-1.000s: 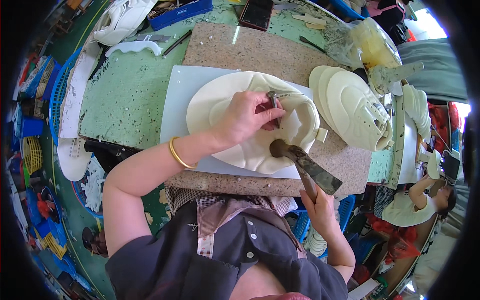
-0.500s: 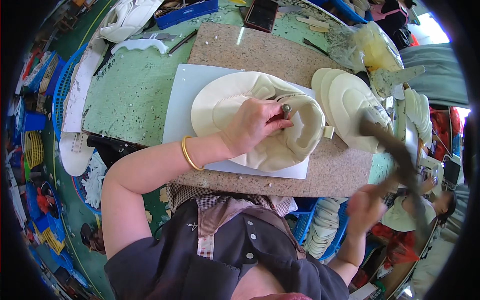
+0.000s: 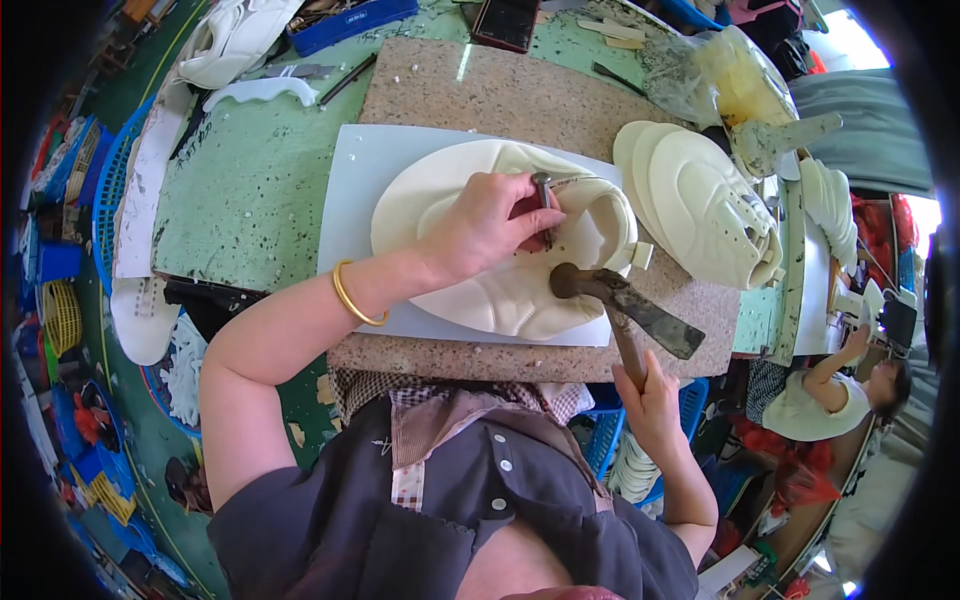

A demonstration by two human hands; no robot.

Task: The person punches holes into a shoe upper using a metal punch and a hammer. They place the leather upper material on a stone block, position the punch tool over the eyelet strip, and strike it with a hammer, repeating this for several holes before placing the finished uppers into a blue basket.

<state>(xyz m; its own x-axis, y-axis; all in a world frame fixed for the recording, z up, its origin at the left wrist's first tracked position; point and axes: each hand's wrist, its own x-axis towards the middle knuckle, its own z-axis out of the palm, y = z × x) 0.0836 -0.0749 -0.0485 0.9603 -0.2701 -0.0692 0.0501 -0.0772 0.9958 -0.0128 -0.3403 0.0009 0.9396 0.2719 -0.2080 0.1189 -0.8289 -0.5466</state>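
The left hand [image 3: 487,224] hides part of the metal punch [image 3: 543,188], the right hand [image 3: 652,405] covers the end of the hammer handle [image 3: 626,338], and the top edge cuts off the blue box [image 3: 354,29].

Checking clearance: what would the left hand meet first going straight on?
Likely the collar of the cream shoe upper, just right of the left hand; depth is unclear, so the hand might pass over.

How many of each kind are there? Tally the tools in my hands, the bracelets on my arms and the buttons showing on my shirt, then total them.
Hammer, in the right hand: 1
Metal rod, in the left hand: 1
Gold bracelet: 1
Shirt buttons: 3
Total: 6
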